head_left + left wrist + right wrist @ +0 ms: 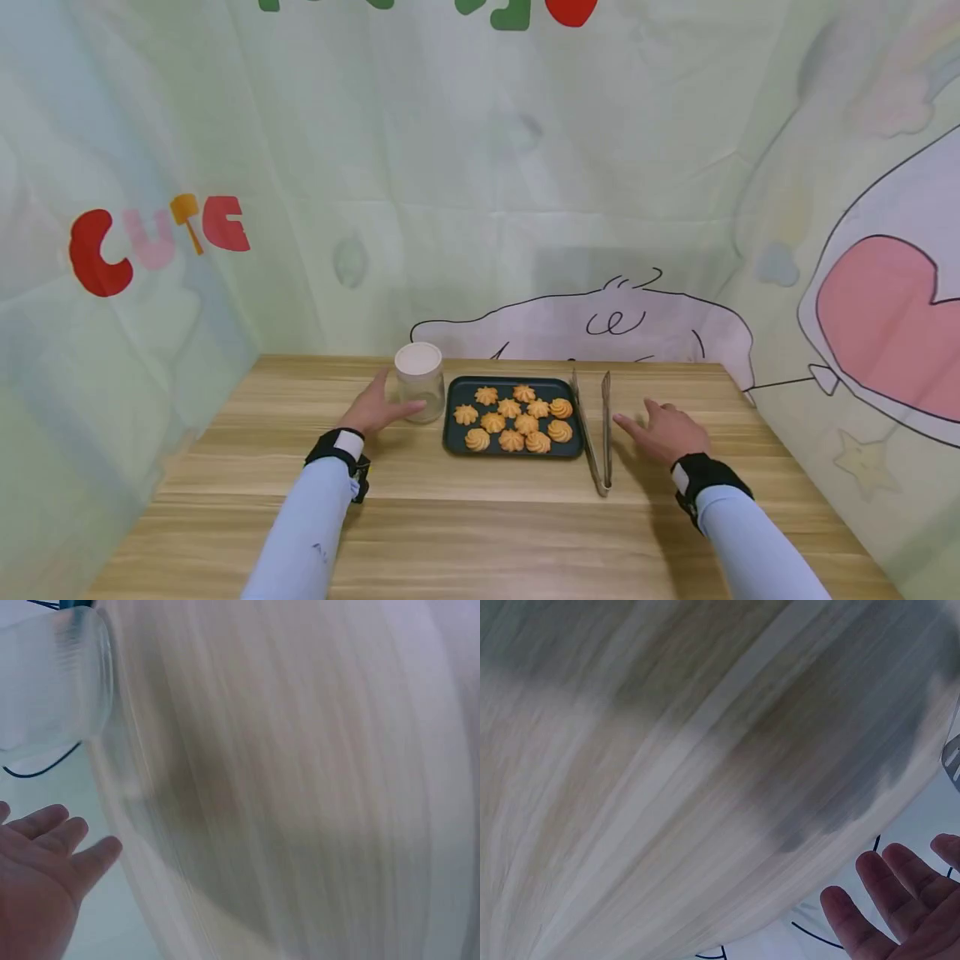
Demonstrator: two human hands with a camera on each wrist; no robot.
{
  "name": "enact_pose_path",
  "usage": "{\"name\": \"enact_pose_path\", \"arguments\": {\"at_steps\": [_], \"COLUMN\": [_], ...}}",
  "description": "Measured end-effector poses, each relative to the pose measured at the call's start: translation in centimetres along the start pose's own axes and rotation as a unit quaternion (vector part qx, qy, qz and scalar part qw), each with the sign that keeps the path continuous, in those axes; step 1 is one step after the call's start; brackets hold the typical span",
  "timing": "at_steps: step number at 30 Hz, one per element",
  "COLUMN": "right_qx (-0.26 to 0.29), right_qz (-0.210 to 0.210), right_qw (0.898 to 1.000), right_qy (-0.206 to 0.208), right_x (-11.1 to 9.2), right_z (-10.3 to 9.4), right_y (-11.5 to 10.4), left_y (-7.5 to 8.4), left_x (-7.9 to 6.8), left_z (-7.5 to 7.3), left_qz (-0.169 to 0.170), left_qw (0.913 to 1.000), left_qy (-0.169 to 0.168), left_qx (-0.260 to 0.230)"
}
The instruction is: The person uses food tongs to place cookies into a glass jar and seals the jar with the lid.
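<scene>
My left hand (pixel 375 406) is beside a clear jar (pixel 422 398) with a white lid (pixel 418 358), its thumb and fingers spread. In the left wrist view a gap shows between the fingers (pixel 97 859) and the jar (pixel 52 682). A dark tray (pixel 517 453) holds several swirled cookies (pixel 527 424). Right of the tray lie metal tongs (pixel 606 442), their two arms apart and the joined end towards me. My right hand (pixel 667 432) hovers to the right of the tongs with fingers extended, holding nothing; its fingers (pixel 889 889) also show in the right wrist view.
All of this stands on a wooden table (pixel 480 533), whose back edge meets a printed cloth backdrop (pixel 480 208). The cloth also hangs along the left and right sides. The jar stands close to the tray's left edge.
</scene>
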State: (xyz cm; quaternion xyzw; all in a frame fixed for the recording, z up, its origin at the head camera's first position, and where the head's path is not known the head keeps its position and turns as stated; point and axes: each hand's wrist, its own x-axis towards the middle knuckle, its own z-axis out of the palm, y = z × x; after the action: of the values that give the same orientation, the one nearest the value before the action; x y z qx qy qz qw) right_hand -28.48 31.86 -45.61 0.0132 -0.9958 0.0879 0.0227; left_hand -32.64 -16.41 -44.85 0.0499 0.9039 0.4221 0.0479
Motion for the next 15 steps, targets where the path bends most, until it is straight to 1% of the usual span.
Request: {"name": "enact_pose_path", "arguments": {"at_steps": [4,9,15], "right_qx": [-0.007,-0.007,0.002], "right_qz": [0.004,0.008,0.013], "right_qw": [1.000,1.000,1.000], "right_qy": [-0.002,-0.006,-0.013], "right_x": [0.0,-0.1,-0.2], "right_z": [-0.1,0.0,0.2], "right_y": [-0.3,-0.4,-0.5], "left_y": [0.5,1.0,1.1], "left_x": [0.7,1.3,1.7], "left_z": [0.9,2.1,3.0], "left_qz": [0.011,0.011,0.006], "left_qw": [0.9994,0.9964,0.9935], "left_qy": [0.011,0.025,0.063], "left_qx": [-0.031,-0.080,-0.095]}}
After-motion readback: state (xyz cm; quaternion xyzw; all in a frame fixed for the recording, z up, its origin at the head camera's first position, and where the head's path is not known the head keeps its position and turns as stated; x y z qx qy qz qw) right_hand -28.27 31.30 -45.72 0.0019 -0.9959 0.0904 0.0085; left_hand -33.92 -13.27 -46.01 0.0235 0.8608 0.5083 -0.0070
